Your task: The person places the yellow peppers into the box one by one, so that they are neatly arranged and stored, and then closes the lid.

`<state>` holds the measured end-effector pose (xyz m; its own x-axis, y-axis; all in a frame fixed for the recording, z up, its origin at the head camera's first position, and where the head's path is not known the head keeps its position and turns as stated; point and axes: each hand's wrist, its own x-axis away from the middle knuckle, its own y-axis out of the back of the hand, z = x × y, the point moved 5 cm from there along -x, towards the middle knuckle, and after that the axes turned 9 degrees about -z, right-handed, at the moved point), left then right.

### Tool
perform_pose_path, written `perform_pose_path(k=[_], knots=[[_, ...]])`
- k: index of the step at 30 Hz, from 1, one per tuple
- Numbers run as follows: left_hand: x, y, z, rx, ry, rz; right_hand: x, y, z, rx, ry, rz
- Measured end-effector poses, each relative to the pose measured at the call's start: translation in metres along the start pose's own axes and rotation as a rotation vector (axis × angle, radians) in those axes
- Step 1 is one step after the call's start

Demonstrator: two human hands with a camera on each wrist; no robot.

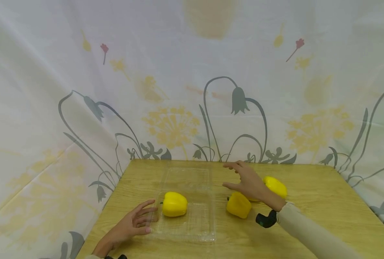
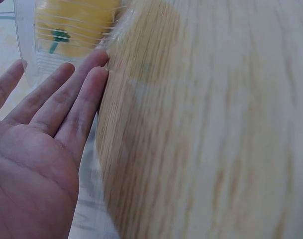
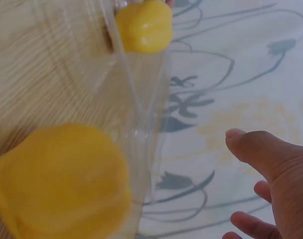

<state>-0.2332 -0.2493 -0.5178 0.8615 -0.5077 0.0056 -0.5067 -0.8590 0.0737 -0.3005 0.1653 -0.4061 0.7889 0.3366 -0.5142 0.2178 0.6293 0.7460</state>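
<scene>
A clear plastic clamshell box [image 1: 208,238] lies on the table with its lid [image 1: 186,169] folded back. Inside its near half, toward the left, sits a yellow bell pepper [image 1: 175,204] with its green stem facing left. My left hand [image 1: 136,220] is at the box's left wall, fingers extended with the tips right at the plastic [image 2: 24,45]. To the right of the box my right hand [image 1: 248,181] hovers with spread fingers, holding nothing. Below its wrist lies a second yellow pepper [image 1: 238,205], and another [image 1: 276,187] lies behind the wrist, partly hidden.
The wooden table [image 1: 324,208] reaches back to a pale curtain [image 1: 185,64] printed with flowers, which also hangs along the left and right sides. A black wrist device [image 1: 266,219] sits on the right arm, close to the nearer loose pepper.
</scene>
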Motion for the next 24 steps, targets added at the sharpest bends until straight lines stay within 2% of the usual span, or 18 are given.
perform_pose_path(k=[7,19,24], knots=[[0.001,-0.001,-0.001,0.001,-0.016,0.017,0.02,0.017,-0.032,0.02,-0.05,-0.035],[-0.002,-0.002,-0.003,-0.02,0.001,0.002,0.044,0.05,-0.078,0.087,-0.088,-0.119],[-0.001,-0.002,-0.004,-0.026,0.033,-0.018,0.055,0.058,-0.098,0.085,-0.137,-0.11]])
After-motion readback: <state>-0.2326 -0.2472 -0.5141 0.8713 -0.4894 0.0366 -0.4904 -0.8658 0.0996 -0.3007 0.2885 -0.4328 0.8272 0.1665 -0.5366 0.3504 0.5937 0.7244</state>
